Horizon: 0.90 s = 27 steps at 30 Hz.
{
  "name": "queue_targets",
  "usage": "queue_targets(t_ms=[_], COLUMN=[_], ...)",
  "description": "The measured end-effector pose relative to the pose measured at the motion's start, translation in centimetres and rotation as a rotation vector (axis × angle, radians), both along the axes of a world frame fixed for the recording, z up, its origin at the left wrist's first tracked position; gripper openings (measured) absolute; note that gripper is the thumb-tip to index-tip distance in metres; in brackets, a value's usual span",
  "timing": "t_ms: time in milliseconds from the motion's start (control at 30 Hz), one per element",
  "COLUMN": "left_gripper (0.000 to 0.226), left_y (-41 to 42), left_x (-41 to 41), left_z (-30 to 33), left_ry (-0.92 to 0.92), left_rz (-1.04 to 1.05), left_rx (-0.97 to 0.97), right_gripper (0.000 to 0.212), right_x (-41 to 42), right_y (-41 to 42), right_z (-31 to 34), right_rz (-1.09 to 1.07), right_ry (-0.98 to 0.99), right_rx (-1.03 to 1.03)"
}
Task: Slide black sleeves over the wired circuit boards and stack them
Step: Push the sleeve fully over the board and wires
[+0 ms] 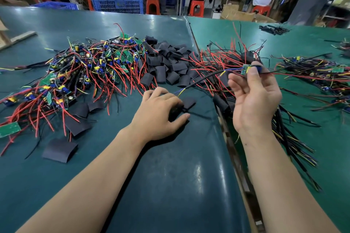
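Circuit board, wired and unsleeved, pinched at the raised right hand fingertips above the green table. Left hand curls around a black sleeve on the table. Step: sleeve pickup; next, the sleeve mouth likely needs aligning with the board's end.

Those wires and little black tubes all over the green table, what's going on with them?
A person is fitting black sleeves onto small wired circuit boards. The right hand pinches one bare circuit board up off the table, its wires trailing. The left hand is down on the table, gripping a loose black sleeve. That sleeve is not yet on the board. A pile of unsleeved boards and a heap of spare sleeves lie behind.
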<state>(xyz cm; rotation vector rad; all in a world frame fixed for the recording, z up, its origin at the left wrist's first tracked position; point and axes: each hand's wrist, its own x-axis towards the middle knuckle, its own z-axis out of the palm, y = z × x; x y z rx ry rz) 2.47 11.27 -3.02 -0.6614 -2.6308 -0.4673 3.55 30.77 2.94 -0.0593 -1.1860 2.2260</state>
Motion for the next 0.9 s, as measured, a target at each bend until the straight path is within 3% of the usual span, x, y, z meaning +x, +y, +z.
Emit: queue_targets(t_ms=[100, 400, 567, 767, 833, 900], left_gripper=[0.034, 0.019, 0.018, 0.02, 0.022, 0.022], left_y=[0.3, -0.3, -0.4, -0.5, -0.6, -0.6], left_x=[0.0, 0.0, 0.3, 0.8, 0.9, 1.0], left_z=[0.2, 0.1, 0.2, 0.5, 0.5, 0.6], left_ry=[0.08, -0.087, -0.13, -0.062, -0.053, -0.054], left_rz=[0.052, -0.004, -0.03, 0.029, 0.053, 0.069], left_rx=[0.076, 0.242, 0.252, 0.322, 0.356, 0.405], right_gripper=[0.01, 0.008, 0.047, 0.07, 0.058, 0.025], right_x=[-0.1, -0.3, -0.6, -0.4, -0.3, -0.2], right_y=[0.0, 0.2, 0.6, 1.1, 1.3, 1.5], right_z=[-0.1, -0.1, -0.3, -0.2, 0.1, 0.3], right_rz=[0.009, 0.033, -0.051, -0.021, -0.006, 0.033], right_ry=[-0.023, -0.026, -0.082, -0.031, -0.009, 0.003], right_rx=[0.013, 0.018, -0.016, 0.053, 0.036, -0.018])
